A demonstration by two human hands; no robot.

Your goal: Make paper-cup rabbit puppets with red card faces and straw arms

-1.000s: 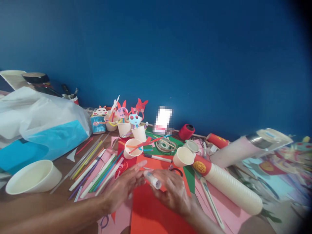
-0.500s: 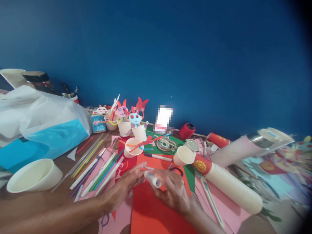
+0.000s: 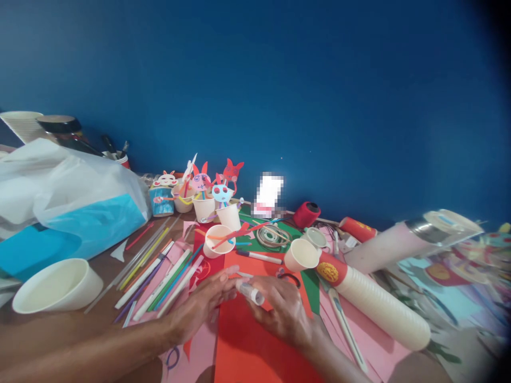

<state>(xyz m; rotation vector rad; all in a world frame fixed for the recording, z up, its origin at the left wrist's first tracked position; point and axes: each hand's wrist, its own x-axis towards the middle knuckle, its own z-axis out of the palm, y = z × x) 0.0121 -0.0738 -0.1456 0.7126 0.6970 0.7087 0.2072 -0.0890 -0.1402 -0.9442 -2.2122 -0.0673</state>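
Plainly, our right hand (image 3: 285, 309) grips a clear tube (image 3: 250, 292) above the red paper (image 3: 255, 351). Our left hand (image 3: 203, 298) is close beside it; whether it grasps anything, we cannot tell.

Item one: left hand (image 3: 211, 298), ungloved, long slender fingers, fine details blurred; wrist bare; left forearm (image 3: 107, 338) bare, long and lean, entering at eight o'clock. Item two: right hand (image 3: 279, 308), ungloved, knuckles visible, fingertips partly hidden; wrist bare; right forearm (image 3: 335, 354) bare, shorter in view, entering at five o'clock.
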